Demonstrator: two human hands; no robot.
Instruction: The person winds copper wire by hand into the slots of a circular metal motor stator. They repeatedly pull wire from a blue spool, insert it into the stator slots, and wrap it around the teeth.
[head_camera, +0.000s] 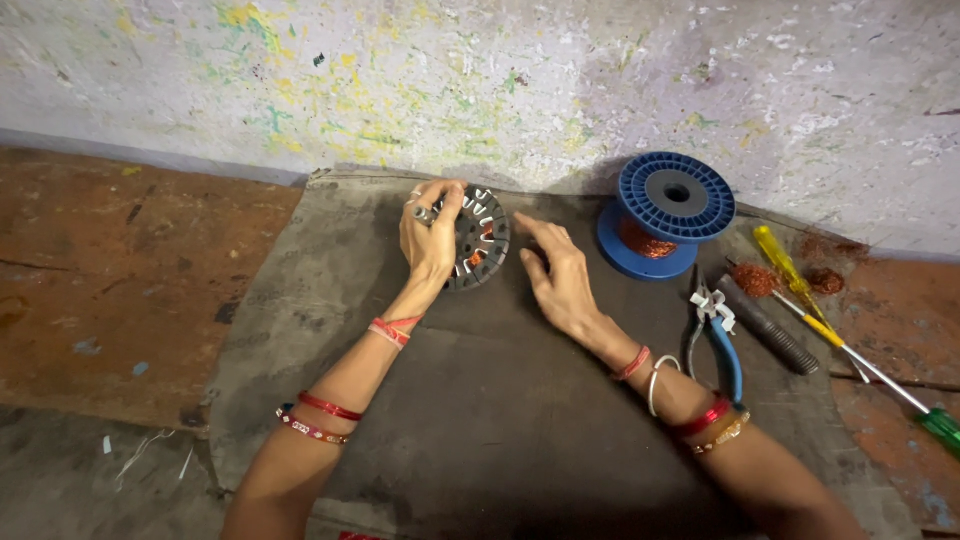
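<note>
The stator is up on its edge near the far edge of the mat, a dark round disc tilted so its flat face looks toward the right and a little toward the person. Its axis runs roughly left to right, and a short metal shaft end pokes out at the top left, by the fingers. White slot liners ring its face, with bits of copper wire showing between them.

The left hand has it: fingers curled over the top rim, thumb behind, closed firmly around the disc's left side. The right hand holds nothing. It lies just right of the stator, fingers loosely spread and pointing at the disc's face, the fingertips very near it; whether they touch it cannot be told.

Toward the far right corner of the mat the blue spool leans with its upper flange facing up and to the front, a thin band of copper wire wound on its core. Near the right edge lie the blue-handled pliers, a dark threaded rod beside them, and a small tuft of copper wire. Off the mat, a long yellow-and-green screwdriver lies slantwise on the floor.
</note>
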